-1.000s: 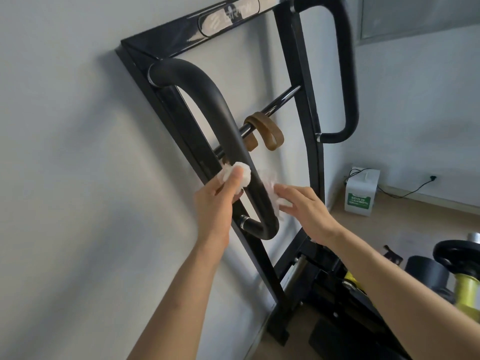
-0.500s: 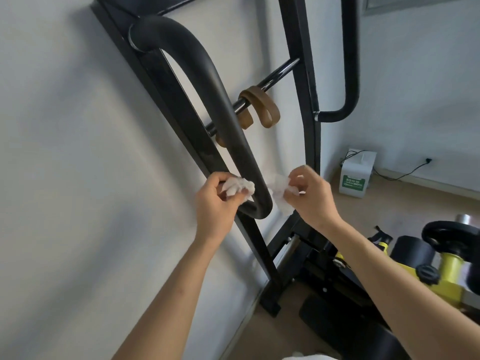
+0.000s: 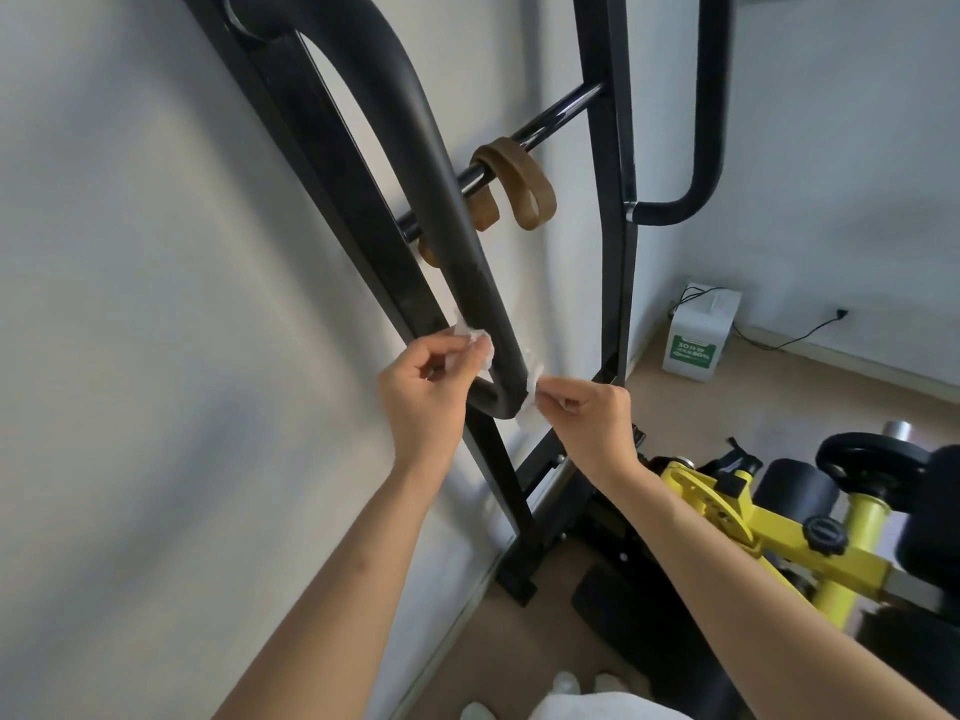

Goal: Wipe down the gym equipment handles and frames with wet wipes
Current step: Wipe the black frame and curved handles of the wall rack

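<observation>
Lower now, left hand (image 3: 423, 394) and right hand (image 3: 592, 415) pinch crumpled white wipe (image 3: 529, 407).

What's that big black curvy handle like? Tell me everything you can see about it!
The handle is a thick matte black tube that looks foam-padded. It leaves the glossy black frame near the top, slants down, then hooks back to the frame. A white wipe loops round its lower end; the left hand pinches one side, the right hand the other. It partly hides a brown band hanging behind.
</observation>
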Demonstrator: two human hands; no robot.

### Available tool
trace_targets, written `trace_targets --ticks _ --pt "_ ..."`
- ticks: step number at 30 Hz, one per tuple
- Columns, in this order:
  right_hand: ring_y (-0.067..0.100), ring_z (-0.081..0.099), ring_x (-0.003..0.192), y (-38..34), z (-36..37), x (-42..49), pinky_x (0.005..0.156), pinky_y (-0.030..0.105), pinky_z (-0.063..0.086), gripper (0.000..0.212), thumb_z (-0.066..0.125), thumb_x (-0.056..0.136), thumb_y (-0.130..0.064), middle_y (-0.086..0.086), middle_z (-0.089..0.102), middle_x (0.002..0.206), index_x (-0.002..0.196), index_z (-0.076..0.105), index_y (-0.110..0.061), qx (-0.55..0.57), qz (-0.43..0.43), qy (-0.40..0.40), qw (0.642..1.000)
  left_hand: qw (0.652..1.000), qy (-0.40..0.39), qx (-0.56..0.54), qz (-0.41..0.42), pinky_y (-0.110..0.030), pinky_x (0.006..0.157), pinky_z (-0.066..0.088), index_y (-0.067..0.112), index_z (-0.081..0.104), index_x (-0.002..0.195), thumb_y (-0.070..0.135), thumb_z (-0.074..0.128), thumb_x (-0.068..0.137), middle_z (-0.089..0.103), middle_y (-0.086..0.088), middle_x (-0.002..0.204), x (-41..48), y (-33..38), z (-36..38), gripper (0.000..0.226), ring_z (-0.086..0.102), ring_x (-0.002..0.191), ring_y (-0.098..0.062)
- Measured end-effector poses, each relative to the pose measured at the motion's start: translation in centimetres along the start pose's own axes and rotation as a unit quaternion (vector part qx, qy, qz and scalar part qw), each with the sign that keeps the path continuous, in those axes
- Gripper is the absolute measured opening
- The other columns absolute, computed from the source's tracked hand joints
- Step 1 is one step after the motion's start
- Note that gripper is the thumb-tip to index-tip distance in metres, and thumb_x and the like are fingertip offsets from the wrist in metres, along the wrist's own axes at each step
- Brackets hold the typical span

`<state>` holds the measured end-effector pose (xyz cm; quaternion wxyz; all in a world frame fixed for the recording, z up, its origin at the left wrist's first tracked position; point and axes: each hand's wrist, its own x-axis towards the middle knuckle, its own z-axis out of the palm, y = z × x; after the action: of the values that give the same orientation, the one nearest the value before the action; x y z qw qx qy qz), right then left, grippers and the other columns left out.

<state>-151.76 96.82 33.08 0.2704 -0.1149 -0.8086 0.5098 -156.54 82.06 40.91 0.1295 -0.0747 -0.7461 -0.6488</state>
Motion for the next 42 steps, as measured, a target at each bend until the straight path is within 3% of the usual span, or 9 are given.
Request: trace_targets --ticks 6,9,15,18,24,33,36,39,42 --pt "-0.012 0.066 0.075 0.9 -1.0 0.1 0.084 0.021 0.058 0.019 0.076 0.088 -0.009 -0.008 0.076 0.089 0.106 0.080 -0.013 -0.010 0.049 -0.040 0.998 0.990 -0.068 0.122 -0.024 -0.023 0.063 0.049 0.027 0.074 0.068 0.020 0.091 0.072 0.072 0.011 0.066 -1.5 -3.1 -0.1 0.018 0.059 0.058 -0.007" --pt "-0.009 0.066 0.080 -0.5 -1.5 0.7 0.079 0.014 0.057 0.023 0.071 0.093 -0.014 -0.008 0.074 0.094 0.115 0.076 -0.014 0.025 0.055 0.015 0.998 0.981 -0.103 0.159 -0.037 -0.022 0.068 0.049 0.027 0.077 0.069 0.023 0.090 0.073 0.072 0.012 0.066 -1.6 -3.0 -1.0 0.014 0.061 0.062 -0.005" --pt "-0.005 0.063 0.078 -4.8 -2.6 2.3 0.071 0.010 0.050 0.028 0.062 0.098 -0.008 -0.010 0.068 0.096 0.125 0.069 -0.008 0.108 0.000 0.037 0.993 0.999 0.015 0.044 0.023 -0.017 0.068 0.051 0.028 0.075 0.086 0.017 0.082 0.082 0.073 0.017 0.078 -0.3 2.4 -2.5 0.014 0.067 0.074 -0.004" --pt "-0.001 0.068 0.100 -7.9 -2.6 4.0 0.084 0.015 0.054 0.032 0.066 0.095 -0.006 -0.006 0.073 0.110 0.126 0.066 -0.016 0.155 -0.038 0.037 0.987 0.995 0.037 0.009 0.097 -0.022 0.073 0.060 0.022 0.073 0.102 0.016 0.083 0.084 0.074 0.017 0.093 1.2 6.0 -1.8 0.021 0.072 0.088 -0.010" --pt "0.006 0.059 0.067 -12.0 -2.1 6.8 0.064 0.010 0.046 0.030 0.064 0.093 0.001 -0.009 0.066 0.072 0.089 0.067 -0.029 0.137 -0.138 0.018 0.981 0.988 0.072 0.031 0.133 -0.042 0.071 0.058 0.012 0.076 0.091 0.022 0.084 0.082 0.075 0.003 0.086 2.8 6.2 -0.3 0.016 0.069 0.078 -0.018" --pt "0.011 0.042 0.056 -8.3 -2.3 4.3 0.054 0.021 0.037 0.045 0.072 0.081 0.003 -0.010 0.050 0.058 0.063 0.057 -0.035 0.055 -0.132 0.003 0.990 0.993 0.015 0.084 0.076 -0.016 0.061 0.048 0.024 0.074 0.070 0.022 0.089 0.074 0.070 0.013 0.066 0.5 3.4 -0.4 0.016 0.065 0.063 -0.007" --pt "0.009 0.063 0.072 -7.5 -2.5 2.8 0.064 0.027 0.056 0.028 0.077 0.080 -0.001 -0.012 0.069 0.078 0.088 0.071 -0.027 0.069 -0.064 -0.021 0.995 0.997 -0.004 0.076 0.019 -0.018 0.058 0.050 0.027 0.075 0.072 0.031 0.086 0.078 0.072 0.014 0.066 -0.4 4.0 -0.4 0.013 0.065 0.062 -0.007" --pt "0.004 0.069 0.097 -8.4 -2.6 1.2 0.080 0.014 0.056 0.051 0.085 0.077 -0.007 -0.014 0.072 0.107 0.122 0.068 -0.025 0.124 -0.075 -0.036 0.989 0.998 -0.025 0.058 -0.011 -0.031 0.063 0.061 0.024 0.076 0.077 0.035 0.082 0.082 0.073 0.007 0.069 -1.4 5.3 0.1 0.013 0.070 0.070 -0.015" --pt "0.007 0.071 0.100 -9.1 -2.7 1.4 0.085 0.023 0.059 0.049 0.085 0.078 -0.009 -0.009 0.073 0.113 0.122 0.071 -0.027 0.134 -0.098 -0.011 0.986 0.997 -0.068 0.032 -0.031 -0.038 0.068 0.063 0.024 0.078 0.082 0.034 0.082 0.083 0.075 0.005 0.072 -1.6 6.5 0.5 0.010 0.073 0.074 -0.020"
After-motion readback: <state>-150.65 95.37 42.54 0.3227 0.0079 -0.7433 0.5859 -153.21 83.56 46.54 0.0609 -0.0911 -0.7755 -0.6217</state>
